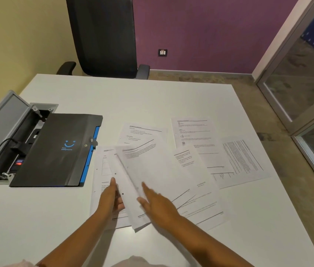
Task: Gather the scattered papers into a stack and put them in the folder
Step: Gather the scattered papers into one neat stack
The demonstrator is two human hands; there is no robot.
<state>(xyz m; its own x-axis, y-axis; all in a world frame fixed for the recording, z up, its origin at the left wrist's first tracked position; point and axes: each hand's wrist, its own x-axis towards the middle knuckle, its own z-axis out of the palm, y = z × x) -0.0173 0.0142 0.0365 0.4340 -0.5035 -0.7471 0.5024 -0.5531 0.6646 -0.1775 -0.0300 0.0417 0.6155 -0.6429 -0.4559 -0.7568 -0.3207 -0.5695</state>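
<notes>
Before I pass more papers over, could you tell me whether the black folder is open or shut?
Shut: the black folder lies flat on the table, cover down, with no sheets visible on it.

left hand: extended forward, fingers straight, thumb tucked under | right hand: just beside, held flat, fingers straight

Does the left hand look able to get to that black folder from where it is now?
Probably yes. The black folder lies closed on the table just left of the left hand, with bare tabletop between them. But that hand is holding a sheet.
</notes>
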